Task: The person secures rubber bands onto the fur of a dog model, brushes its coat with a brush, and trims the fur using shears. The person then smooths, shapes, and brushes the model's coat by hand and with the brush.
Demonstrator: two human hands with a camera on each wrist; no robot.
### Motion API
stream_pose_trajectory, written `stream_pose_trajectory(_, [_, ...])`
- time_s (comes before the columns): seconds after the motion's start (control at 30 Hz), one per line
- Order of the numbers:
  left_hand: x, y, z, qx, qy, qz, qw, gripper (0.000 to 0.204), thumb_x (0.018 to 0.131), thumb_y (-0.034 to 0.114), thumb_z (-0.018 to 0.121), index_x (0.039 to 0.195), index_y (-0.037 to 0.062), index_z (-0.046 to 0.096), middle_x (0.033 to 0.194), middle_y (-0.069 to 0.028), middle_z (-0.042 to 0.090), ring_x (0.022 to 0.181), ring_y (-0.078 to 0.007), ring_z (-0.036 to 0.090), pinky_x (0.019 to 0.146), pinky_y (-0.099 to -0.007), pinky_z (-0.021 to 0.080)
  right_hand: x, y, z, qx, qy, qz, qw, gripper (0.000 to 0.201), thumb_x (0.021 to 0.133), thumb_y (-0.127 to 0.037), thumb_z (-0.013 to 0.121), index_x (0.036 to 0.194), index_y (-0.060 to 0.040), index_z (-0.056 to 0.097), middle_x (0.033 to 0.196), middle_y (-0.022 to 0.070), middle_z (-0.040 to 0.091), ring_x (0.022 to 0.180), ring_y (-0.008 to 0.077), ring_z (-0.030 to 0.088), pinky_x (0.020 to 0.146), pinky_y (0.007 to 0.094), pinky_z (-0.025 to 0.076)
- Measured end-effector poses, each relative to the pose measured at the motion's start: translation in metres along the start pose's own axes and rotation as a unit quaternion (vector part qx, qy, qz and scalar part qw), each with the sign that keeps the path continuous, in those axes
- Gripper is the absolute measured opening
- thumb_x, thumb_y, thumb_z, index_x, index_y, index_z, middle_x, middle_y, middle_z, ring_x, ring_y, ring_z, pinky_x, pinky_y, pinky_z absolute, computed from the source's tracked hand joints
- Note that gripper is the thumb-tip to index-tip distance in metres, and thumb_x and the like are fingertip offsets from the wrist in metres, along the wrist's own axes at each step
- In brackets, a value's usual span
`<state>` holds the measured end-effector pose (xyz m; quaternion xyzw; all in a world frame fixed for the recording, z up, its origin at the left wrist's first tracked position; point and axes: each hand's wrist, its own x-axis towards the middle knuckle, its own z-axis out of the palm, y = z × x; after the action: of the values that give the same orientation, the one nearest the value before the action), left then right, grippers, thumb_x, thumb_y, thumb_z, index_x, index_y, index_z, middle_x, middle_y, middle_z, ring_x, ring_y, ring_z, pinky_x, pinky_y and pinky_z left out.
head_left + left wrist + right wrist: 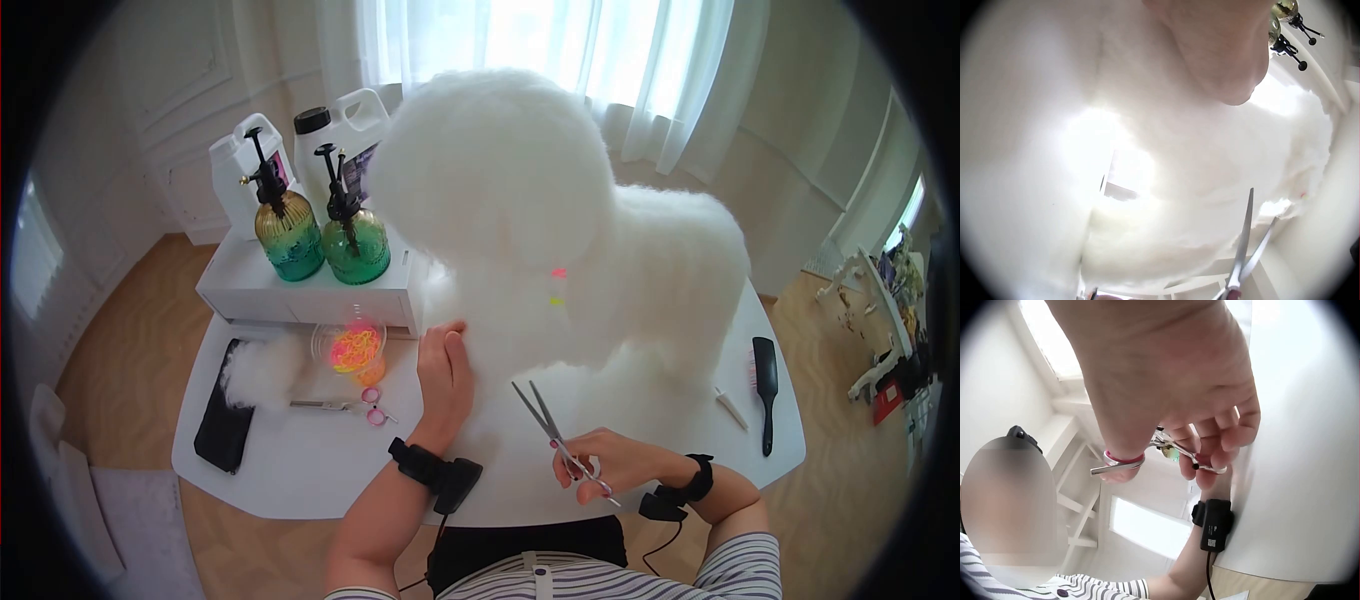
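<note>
Bright curtains [650, 60] hung behind the white table [290, 490] in the head view, where a fluffy white dog [500, 180] stood toward the back, its head near two spray bottles [360, 255]. The right hand [615, 460] held scissors [556, 438], blades spread and pointing toward the dog's front; a hasty snip could gouge the coat. The left hand [445, 380] was at the dog's front leg, though I could not tell whether its fingers gripped; a careless shove there might rock the dog into the bottles. In the left wrist view, the parted blades showed against the fur, lower than the left hand; were that hand to drop across them, it could get nicked. In the right wrist view, the thumb sat through one ring and fingers curled about the other, so a slackened hold might let the tips wander.
</note>
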<state>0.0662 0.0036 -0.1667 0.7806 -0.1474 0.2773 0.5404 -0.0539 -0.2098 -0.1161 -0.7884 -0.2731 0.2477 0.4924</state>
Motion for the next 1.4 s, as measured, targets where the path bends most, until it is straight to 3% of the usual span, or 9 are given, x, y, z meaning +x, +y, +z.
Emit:
stream_pose_trajectory(0.17, [0.000, -0.001, 0.001, -0.018, 0.013, 0.011, 1.000, 0.025, 0.096, 0.014, 0.038, 0.096, -0.0025, 0.057, 0.089, -0.0170, 0.058, 0.084, -0.0314, 0.054, 0.077, -0.0384, 0.042, 0.023, -0.030, -0.001, -0.162, -0.014, -0.011, 0.987, 0.052, 0.063, -0.056, 0.075, 0.077, -0.0094, 0.057, 0.068, 0.0010, 0.055, 0.058, 0.0161, 0.051, 0.054, 0.0261, 0.042])
stream_pose_trajectory(0.23, [0.000, 0.000, 0.001, -0.012, 0.013, 0.015, 1.000, 0.025, 0.096, 0.014, 0.039, 0.096, -0.0023, 0.057, 0.089, -0.0168, 0.059, 0.084, -0.0314, 0.053, 0.077, -0.0382, 0.042, 0.035, -0.046, -0.001, -0.218, 0.081, -0.104, 0.967, 0.049, 0.061, -0.052, 0.078, 0.074, -0.0094, 0.057, 0.063, 0.0011, 0.054, 0.055, 0.0157, 0.051, 0.050, 0.0266, 0.040])
stream_pose_trajectory(0.4, [0.001, -0.001, 0.002, -0.010, 0.024, 0.035, 0.999, 0.024, 0.096, 0.014, 0.039, 0.096, -0.0019, 0.057, 0.089, -0.0165, 0.059, 0.083, -0.0317, 0.053, 0.076, -0.0385, 0.042, 0.054, -0.063, -0.004, -0.292, 0.087, -0.086, 0.949, 0.046, 0.060, -0.046, 0.080, 0.068, -0.0085, 0.055, 0.060, -0.0005, 0.053, 0.051, 0.0162, 0.050, 0.046, 0.0262, 0.039])
stream_pose_trajectory(0.57, [0.002, 0.000, 0.001, -0.017, 0.026, 0.045, 0.999, 0.024, 0.096, 0.013, 0.039, 0.096, -0.0016, 0.057, 0.089, -0.0162, 0.058, 0.082, -0.0321, 0.052, 0.075, -0.0391, 0.041, 0.063, -0.054, 0.007, -0.322, 0.138, -0.156, 0.924, 0.045, 0.063, -0.047, 0.077, 0.069, -0.0088, 0.054, 0.063, -0.0004, 0.055, 0.064, 0.0195, 0.057, 0.051, 0.0298, 0.042])
stream_pose_trajectory(0.7, [0.002, 0.001, 0.001, -0.011, 0.025, 0.053, 0.998, 0.023, 0.095, 0.013, 0.039, 0.096, -0.0016, 0.057, 0.088, -0.0161, 0.058, 0.081, -0.0320, 0.051, 0.075, -0.0393, 0.041, 0.064, -0.056, 0.013, -0.314, 0.200, -0.154, 0.915, 0.042, 0.065, -0.043, 0.077, 0.069, -0.0084, 0.053, 0.063, -0.0007, 0.054, 0.068, 0.0178, 0.056, 0.053, 0.0283, 0.043])
stream_pose_trajectory(0.8, [0.002, 0.000, 0.001, -0.010, 0.024, 0.049, 0.998, 0.023, 0.095, 0.013, 0.039, 0.097, -0.0016, 0.057, 0.088, -0.0158, 0.058, 0.082, -0.0318, 0.051, 0.075, -0.0391, 0.041, 0.055, -0.050, 0.012, -0.276, 0.128, -0.120, 0.945, 0.040, 0.061, -0.035, 0.082, 0.072, -0.0061, 0.057, 0.063, 0.0018, 0.056, 0.060, 0.0164, 0.053, 0.051, 0.0260, 0.043])
stream_pose_trajectory(0.97, [0.001, -0.005, 0.003, -0.036, 0.034, 0.014, 0.999, 0.024, 0.096, 0.013, 0.039, 0.097, -0.0015, 0.057, 0.088, -0.0153, 0.058, 0.083, -0.0312, 0.052, 0.076, -0.0389, 0.041, 0.027, -0.026, 0.016, -0.171, 0.113, 0.066, 0.976, 0.041, 0.066, -0.034, 0.079, 0.079, -0.0050, 0.054, 0.071, 0.0029, 0.058, 0.067, 0.0197, 0.054, 0.060, 0.0294, 0.046])
stream_pose_trajectory(1.17, [0.001, 0.000, 0.001, -0.015, 0.032, -0.030, 0.999, 0.024, 0.096, 0.015, 0.040, 0.098, -0.0011, 0.057, 0.088, -0.0147, 0.058, 0.084, -0.0297, 0.053, 0.076, -0.0383, 0.042, 0.015, -0.004, 0.030, -0.213, 0.224, -0.030, 0.951, 0.041, 0.066, -0.034, 0.080, 0.086, -0.0052, 0.058, 0.070, 0.0024, 0.057, 0.072, 0.0175, 0.054, 0.062, 0.0273, 0.046])
stream_pose_trajectory(1.4, [0.000, 0.004, -0.001, -0.014, 0.079, 0.017, 0.997, 0.014, 0.092, 0.008, 0.045, 0.096, -0.0006, 0.056, 0.087, -0.0131, 0.057, 0.083, -0.0269, 0.053, 0.075, -0.0358, 0.042, -0.004, 0.037, 0.025, -0.116, 0.199, -0.069, 0.971, 0.036, 0.065, -0.027, 0.083, 0.078, -0.0042, 0.059, 0.062, 0.0024, 0.053, 0.053, 0.0125, 0.049, 0.051, 0.0232, 0.040])
